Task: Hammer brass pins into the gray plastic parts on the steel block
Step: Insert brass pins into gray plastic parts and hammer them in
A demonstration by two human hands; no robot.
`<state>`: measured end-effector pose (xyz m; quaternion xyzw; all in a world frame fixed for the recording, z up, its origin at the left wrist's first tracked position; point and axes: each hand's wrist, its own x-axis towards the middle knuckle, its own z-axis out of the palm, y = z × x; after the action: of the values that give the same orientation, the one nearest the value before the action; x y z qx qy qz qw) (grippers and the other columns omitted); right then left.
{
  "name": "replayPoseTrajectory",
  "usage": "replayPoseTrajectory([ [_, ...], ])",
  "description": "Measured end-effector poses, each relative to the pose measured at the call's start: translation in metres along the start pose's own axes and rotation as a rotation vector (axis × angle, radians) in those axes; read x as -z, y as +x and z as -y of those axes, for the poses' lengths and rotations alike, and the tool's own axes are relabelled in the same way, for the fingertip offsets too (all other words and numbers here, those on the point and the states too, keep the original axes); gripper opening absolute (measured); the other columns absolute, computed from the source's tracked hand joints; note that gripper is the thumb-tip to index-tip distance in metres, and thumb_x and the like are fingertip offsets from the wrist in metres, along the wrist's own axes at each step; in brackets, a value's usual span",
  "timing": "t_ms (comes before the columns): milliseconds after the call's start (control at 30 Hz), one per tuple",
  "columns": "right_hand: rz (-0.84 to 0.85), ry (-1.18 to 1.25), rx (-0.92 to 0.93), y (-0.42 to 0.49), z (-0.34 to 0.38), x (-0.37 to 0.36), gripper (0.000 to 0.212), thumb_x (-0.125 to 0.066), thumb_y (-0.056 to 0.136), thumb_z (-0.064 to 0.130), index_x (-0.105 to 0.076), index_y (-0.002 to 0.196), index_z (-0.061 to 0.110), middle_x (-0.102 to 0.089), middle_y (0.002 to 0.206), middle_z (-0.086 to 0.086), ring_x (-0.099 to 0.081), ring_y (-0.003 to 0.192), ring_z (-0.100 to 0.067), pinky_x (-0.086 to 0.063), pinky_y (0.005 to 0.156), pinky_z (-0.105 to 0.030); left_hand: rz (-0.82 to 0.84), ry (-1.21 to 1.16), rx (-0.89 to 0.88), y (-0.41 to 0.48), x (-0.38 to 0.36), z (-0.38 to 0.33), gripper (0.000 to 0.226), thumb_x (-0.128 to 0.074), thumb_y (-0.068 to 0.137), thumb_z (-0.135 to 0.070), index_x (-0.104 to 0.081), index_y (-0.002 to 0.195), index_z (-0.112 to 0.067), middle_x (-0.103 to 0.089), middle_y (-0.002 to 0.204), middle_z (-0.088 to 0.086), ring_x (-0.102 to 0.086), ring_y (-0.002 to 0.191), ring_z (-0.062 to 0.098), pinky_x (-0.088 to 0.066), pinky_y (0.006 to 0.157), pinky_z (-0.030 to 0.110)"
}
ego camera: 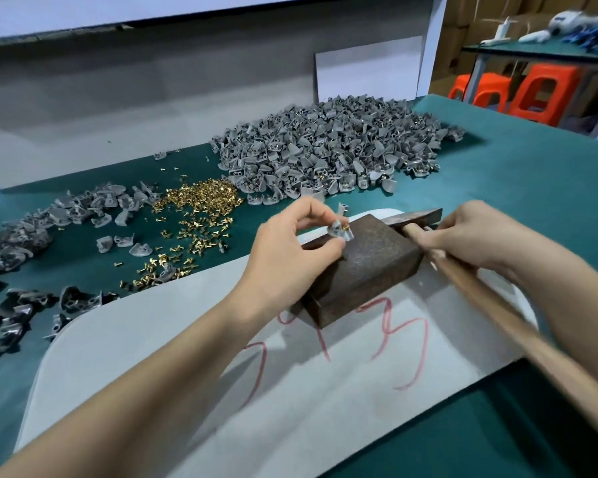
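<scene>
Thumb and fingers of the left hand (290, 243) pinch a small gray plastic part (337, 232), holding it just over the far left corner of a dark, rust-brown rectangular steel block (370, 267). A short brass pin (347, 228) shows at the part's right side; whether it is seated in the part cannot be told. The right hand (480, 236) is curled around the wooden handle of a hammer (415, 215), gripping close to the dark metal head. The head lies at the block's far right edge, and the handle runs toward the near right.

The block sits on a pale gray sheet with red scribbles (187, 339), which lies on a green table cover (532, 167). Left of the block and a little farther off is a loose scatter of brass pins (201, 201). Beyond them at the far side is a large heap of gray plastic parts (325, 146). A smaller spread of gray parts (76, 212) lies at the left, with darker ones (7, 315) nearer. Orange plastic stools (539, 94) stand at the far right.
</scene>
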<state>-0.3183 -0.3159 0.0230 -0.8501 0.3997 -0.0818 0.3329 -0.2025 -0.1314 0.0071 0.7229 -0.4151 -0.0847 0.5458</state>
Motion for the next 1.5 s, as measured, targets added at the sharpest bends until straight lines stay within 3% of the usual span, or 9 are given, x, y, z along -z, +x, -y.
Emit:
replayPoseTrajectory([
  [100, 0.049, 0.173, -0.07, 0.001, -0.006, 0.011, 0.03, -0.071, 0.075, 0.032, -0.061, 0.06, 0.008, -0.054, 0.044, -0.006, -0.045, 0.036, -0.017, -0.036, 0.042, -0.02, -0.037, -0.1, 0.134, -0.001, -0.005, 0.011, 0.01, -0.068, 0.082, -0.006, -0.06, 0.081, -0.011, -0.071, 0.102, -0.011, -0.064, 0.099, 0.002, -0.045, 0.099, 0.049],
  [233, 0.119, 0.385, -0.165, -0.001, -0.007, 0.015, 0.022, -0.066, 0.08, 0.017, -0.059, 0.061, 0.007, -0.054, 0.045, -0.003, -0.043, 0.028, -0.009, -0.038, 0.034, -0.014, -0.041, -0.274, 0.211, -0.001, -0.006, 0.02, 0.01, -0.067, 0.082, -0.005, -0.064, 0.077, -0.013, -0.069, 0.107, -0.014, -0.064, 0.1, 0.009, -0.056, 0.083, 0.035],
  [400, 0.034, 0.514, 0.079, -0.023, 0.016, 0.022, 0.015, -0.064, 0.088, 0.021, -0.058, 0.08, 0.009, -0.056, 0.051, -0.006, -0.043, 0.031, -0.011, -0.035, 0.035, -0.013, -0.035, -0.235, 0.163, -0.001, -0.005, 0.027, 0.015, -0.066, 0.083, -0.011, -0.067, 0.075, -0.023, -0.069, 0.104, -0.019, -0.062, 0.1, 0.003, -0.053, 0.084, 0.03],
  [633, 0.114, 0.028, 0.333, -0.057, 0.065, 0.016, 0.022, -0.056, 0.092, 0.019, -0.056, 0.083, 0.0, -0.056, 0.04, 0.001, -0.047, 0.029, -0.013, -0.038, 0.036, -0.016, -0.034, -0.217, 0.128, 0.003, -0.007, 0.034, 0.013, -0.068, 0.083, -0.009, -0.064, 0.077, -0.019, -0.071, 0.101, -0.01, -0.064, 0.1, 0.012, -0.051, 0.093, 0.037],
  [833, 0.037, -0.207, 0.435, -0.069, 0.082, 0.013, 0.026, -0.058, 0.089, 0.021, -0.049, 0.07, 0.006, -0.054, 0.042, 0.0, -0.052, 0.029, -0.018, -0.044, 0.037, -0.024, -0.024, -0.275, 0.092, 0.003, -0.006, 0.034, 0.012, -0.069, 0.083, -0.004, -0.062, 0.076, -0.012, -0.071, 0.093, -0.012, -0.062, 0.086, -0.002, -0.049, 0.079, 0.016],
  [933, 0.036, -0.23, 0.431, -0.072, 0.086, 0.015, 0.026, -0.059, 0.088, 0.022, -0.052, 0.072, 0.004, -0.054, 0.044, -0.002, -0.052, 0.029, -0.017, -0.046, 0.04, -0.024, -0.029, -0.286, 0.093, 0.002, -0.005, 0.035, 0.011, -0.069, 0.083, -0.002, -0.062, 0.076, -0.009, -0.071, 0.095, -0.009, -0.062, 0.087, 0.001, -0.05, 0.084, 0.023],
  [1167, 0.0, -0.245, 0.415, -0.073, 0.087, 0.004, 0.024, -0.058, 0.089, 0.02, -0.057, 0.078, -0.002, -0.048, 0.055, -0.003, -0.045, 0.04, -0.014, -0.036, 0.034, -0.012, -0.035, -0.288, 0.081, 0.002, -0.006, 0.036, 0.018, -0.069, 0.082, -0.001, -0.061, 0.069, -0.012, -0.069, 0.09, -0.011, -0.061, 0.078, -0.007, -0.045, 0.067, 0.007],
  [1433, 0.016, -0.124, 0.351, -0.08, 0.094, 0.004, 0.028, -0.05, 0.094, 0.019, -0.052, 0.072, 0.002, -0.043, 0.057, -0.002, -0.038, 0.043, -0.014, -0.037, 0.042, -0.011, -0.064, -0.277, 0.089, 0.001, -0.006, 0.034, 0.016, -0.071, 0.08, -0.001, -0.065, 0.069, -0.011, -0.069, 0.088, -0.012, -0.061, 0.08, -0.002, -0.047, 0.077, 0.015],
  [1500, -0.029, -0.17, 0.386, -0.08, 0.095, 0.01, 0.03, -0.054, 0.091, 0.021, -0.051, 0.069, 0.002, -0.045, 0.053, -0.002, -0.041, 0.037, -0.016, -0.033, 0.034, -0.014, -0.061, -0.274, 0.076, 0.001, -0.005, 0.034, 0.012, -0.071, 0.08, -0.001, -0.066, 0.071, -0.008, -0.069, 0.09, -0.008, -0.062, 0.081, -0.001, -0.047, 0.08, 0.016],
])
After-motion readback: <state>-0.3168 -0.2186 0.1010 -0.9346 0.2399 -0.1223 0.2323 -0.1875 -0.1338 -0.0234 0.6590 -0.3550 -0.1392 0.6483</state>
